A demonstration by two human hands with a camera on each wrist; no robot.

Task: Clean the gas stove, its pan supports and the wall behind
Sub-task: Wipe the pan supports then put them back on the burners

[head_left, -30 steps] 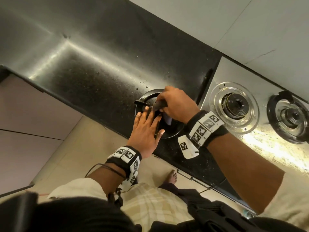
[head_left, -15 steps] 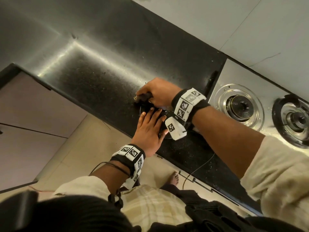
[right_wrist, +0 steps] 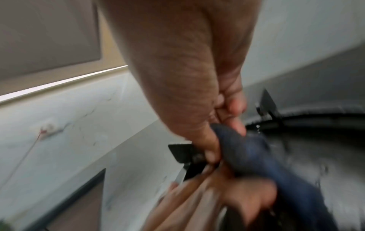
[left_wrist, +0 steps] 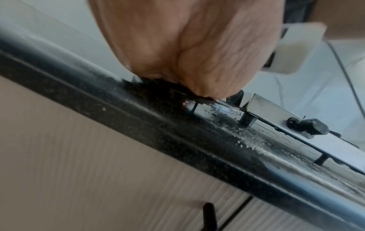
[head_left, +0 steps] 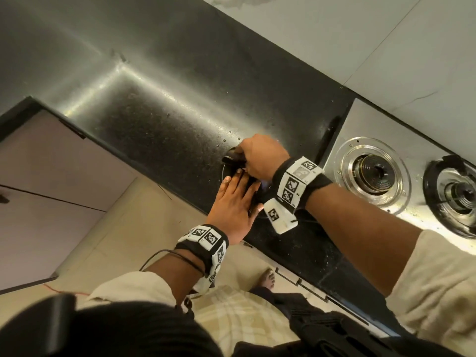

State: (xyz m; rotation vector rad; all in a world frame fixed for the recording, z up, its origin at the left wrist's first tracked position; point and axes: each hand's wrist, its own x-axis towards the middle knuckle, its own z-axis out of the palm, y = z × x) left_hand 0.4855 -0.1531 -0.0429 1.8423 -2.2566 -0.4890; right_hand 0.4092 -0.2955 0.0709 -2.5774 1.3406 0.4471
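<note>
Shifted leftward, right hand [head_left: 260,155] rubs pan support [head_left: 233,161] under it.

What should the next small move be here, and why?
Probably rub the cloth farther round the pan support: the right hand grips the cloth at one prong while the left hand lies flat on the support, steadying it on the counter.

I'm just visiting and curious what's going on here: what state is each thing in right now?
Pan support: off the stove, lying on the black counter.
Blue cloth: gripped in right hand, against the support.
Left hand: flat, fingers straight, pressing the support.
Near burner: bare, no support.
Far burner: support still on.
</note>
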